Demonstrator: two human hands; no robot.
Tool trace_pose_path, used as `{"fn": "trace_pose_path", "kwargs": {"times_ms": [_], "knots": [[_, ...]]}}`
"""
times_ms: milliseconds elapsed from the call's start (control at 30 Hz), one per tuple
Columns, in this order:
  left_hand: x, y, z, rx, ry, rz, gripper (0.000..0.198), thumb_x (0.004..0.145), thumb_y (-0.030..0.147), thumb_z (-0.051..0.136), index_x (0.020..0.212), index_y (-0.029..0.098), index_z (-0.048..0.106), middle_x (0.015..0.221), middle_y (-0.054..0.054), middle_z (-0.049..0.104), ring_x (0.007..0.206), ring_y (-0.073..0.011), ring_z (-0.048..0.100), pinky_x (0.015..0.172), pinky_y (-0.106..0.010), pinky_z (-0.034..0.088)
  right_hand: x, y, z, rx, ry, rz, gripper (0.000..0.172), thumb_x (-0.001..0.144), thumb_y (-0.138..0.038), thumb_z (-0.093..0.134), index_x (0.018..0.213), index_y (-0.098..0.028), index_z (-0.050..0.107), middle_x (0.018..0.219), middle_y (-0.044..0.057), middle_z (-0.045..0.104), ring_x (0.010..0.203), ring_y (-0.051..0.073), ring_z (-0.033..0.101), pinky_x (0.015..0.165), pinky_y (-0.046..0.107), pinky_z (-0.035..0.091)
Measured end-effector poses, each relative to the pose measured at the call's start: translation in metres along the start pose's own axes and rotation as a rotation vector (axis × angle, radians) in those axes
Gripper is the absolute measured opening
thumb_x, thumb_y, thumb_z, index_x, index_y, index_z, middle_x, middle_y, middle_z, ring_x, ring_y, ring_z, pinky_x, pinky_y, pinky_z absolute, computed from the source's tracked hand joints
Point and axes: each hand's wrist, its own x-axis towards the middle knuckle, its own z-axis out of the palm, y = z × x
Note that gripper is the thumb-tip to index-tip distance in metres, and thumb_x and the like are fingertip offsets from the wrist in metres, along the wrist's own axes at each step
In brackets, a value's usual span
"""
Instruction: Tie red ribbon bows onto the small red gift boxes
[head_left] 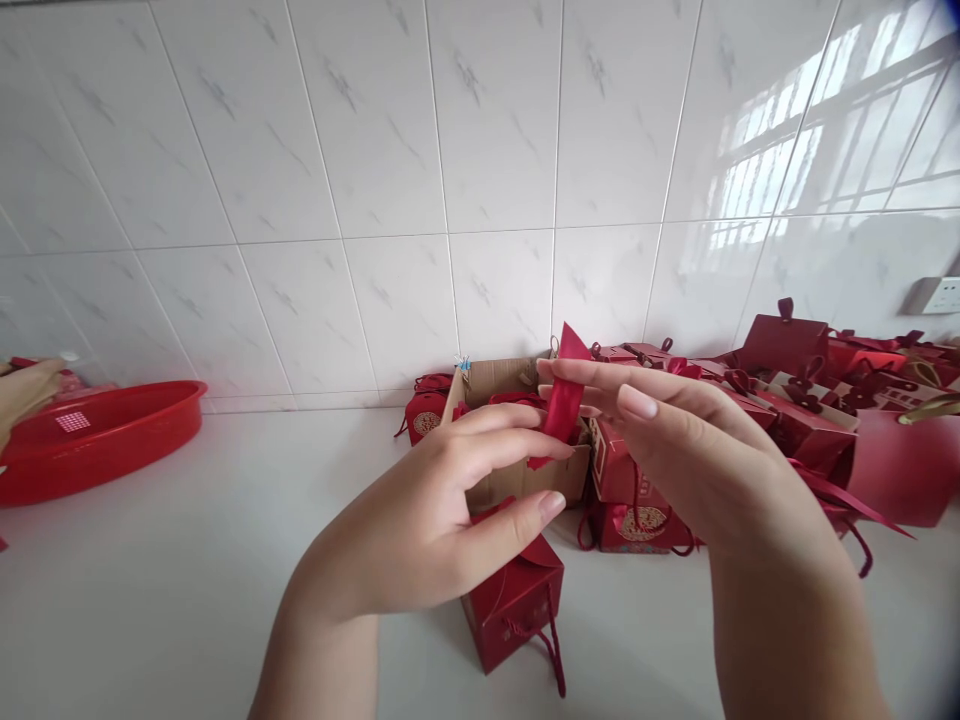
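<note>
Both my hands are raised over a white counter and hold a short strip of red ribbon between them. My left hand pinches the ribbon's lower end with its fingertips. My right hand holds the upper part between thumb and stretched fingers. Directly below my left hand a small red gift box with a cord handle stands on the counter. Behind the hands sits an open brown cardboard box.
Many red gift boxes with cord handles are piled at the right against the tiled wall, and two more stand by the cardboard box. A red plastic tray lies at the left. A wall socket is at far right.
</note>
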Motion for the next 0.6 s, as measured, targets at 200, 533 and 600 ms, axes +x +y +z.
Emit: {"fn": "trace_pose_path", "kwargs": {"times_ms": [200, 533, 600], "knots": [[0.009, 0.003, 0.004, -0.108, -0.107, 0.044, 0.027, 0.088, 0.035, 0.053, 0.110, 0.026, 0.066, 0.109, -0.002, 0.067, 0.101, -0.0194, 0.059, 0.091, -0.032, 0.049, 0.006, 0.006, -0.003, 0.007, 0.063, -0.128, 0.030, 0.087, -0.046, 0.053, 0.106, -0.030, 0.070, 0.123, 0.000, 0.064, 0.120, 0.025, 0.054, 0.100, 0.042, 0.046], [0.003, 0.007, -0.003, -0.244, -0.417, 0.130, 0.034, 0.081, 0.033, 0.062, 0.114, 0.029, 0.066, 0.109, -0.003, 0.066, 0.093, -0.0196, 0.063, 0.081, -0.029, 0.051, 0.009, 0.011, -0.016, -0.105, 0.267, -0.237, 0.035, 0.093, -0.044, 0.041, 0.101, -0.030, 0.071, 0.115, 0.001, 0.069, 0.122, 0.025, 0.054, 0.100, 0.045, 0.046], [0.001, 0.007, -0.005, -0.230, -0.457, 0.127, 0.035, 0.080, 0.034, 0.063, 0.116, 0.032, 0.065, 0.112, -0.003, 0.066, 0.094, -0.0194, 0.063, 0.080, -0.028, 0.051, 0.009, 0.014, -0.016, -0.071, 0.268, -0.258, 0.028, 0.093, -0.040, 0.045, 0.098, -0.032, 0.071, 0.113, -0.002, 0.070, 0.122, 0.023, 0.054, 0.101, 0.044, 0.046]]}}
